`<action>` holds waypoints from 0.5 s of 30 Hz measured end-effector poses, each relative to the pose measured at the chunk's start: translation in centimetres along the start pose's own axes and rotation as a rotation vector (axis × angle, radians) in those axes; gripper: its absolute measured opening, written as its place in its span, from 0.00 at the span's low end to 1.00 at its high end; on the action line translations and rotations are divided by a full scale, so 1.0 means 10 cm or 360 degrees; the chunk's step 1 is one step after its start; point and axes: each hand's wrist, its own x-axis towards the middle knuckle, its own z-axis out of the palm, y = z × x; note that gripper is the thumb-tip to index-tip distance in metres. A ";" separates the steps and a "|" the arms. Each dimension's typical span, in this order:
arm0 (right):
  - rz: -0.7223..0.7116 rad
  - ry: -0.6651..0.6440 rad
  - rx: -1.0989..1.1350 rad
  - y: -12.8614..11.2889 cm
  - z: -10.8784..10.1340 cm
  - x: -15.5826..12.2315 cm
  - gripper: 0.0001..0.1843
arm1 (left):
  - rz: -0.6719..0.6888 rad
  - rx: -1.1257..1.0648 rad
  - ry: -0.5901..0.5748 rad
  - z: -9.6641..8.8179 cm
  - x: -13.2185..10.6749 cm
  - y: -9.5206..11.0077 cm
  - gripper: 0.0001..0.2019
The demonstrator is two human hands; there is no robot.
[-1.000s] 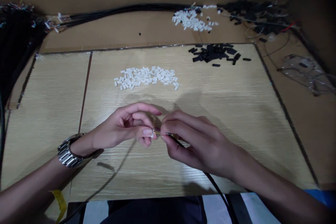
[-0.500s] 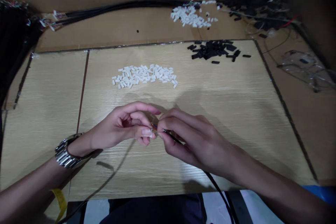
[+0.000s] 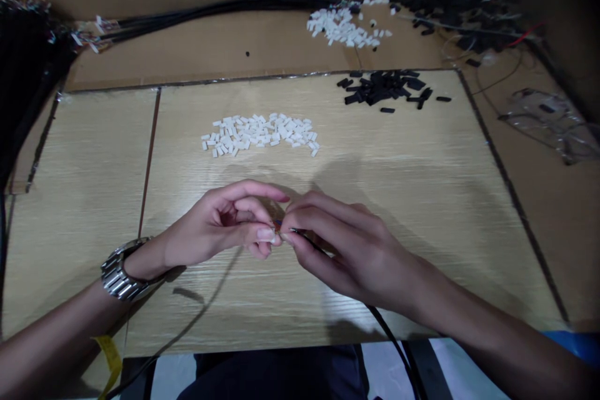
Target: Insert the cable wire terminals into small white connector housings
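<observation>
My left hand is closed in a pinch, its thumb and fingers on a small white connector housing that is mostly covered by the thumb tip. Touching or nearly touching it from the right, my right hand grips the end of a black cable. Thin coloured wires show in the narrow gap between the fingertips; whether they sit inside the housing is hidden. From the right hand the cable hangs down over the table's front edge.
A pile of white connector housings lies beyond my hands, with black pieces to its right. Another white pile rests on cardboard behind. Black cables run along the back, and a thick bundle hangs at the left.
My fingertips have come slightly closer together, and less of the coloured wires shows between them. The whole view has shifted a little.
</observation>
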 end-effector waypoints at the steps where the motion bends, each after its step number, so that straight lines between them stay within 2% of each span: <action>1: -0.0010 0.0003 -0.0021 0.00 0.00 0.00 0.04 | -0.0001 0.0010 -0.0001 0.00 0.00 0.00 0.16; 5: -0.0049 0.0036 -0.0159 -0.02 -0.01 0.00 0.04 | 0.0019 0.0067 0.0049 0.04 0.00 0.03 0.15; 8: -0.0068 0.0089 -0.0237 -0.03 -0.02 0.01 0.03 | -0.0005 0.0193 0.0070 0.07 -0.01 0.05 0.06; 10: -0.0082 0.0095 -0.0269 -0.03 -0.03 0.01 0.03 | -0.0070 0.0348 0.0011 0.06 -0.02 0.06 0.02; 15: -0.0118 0.0060 -0.0303 -0.03 -0.01 0.01 0.05 | -0.0071 0.0483 -0.0076 0.02 -0.02 0.09 0.09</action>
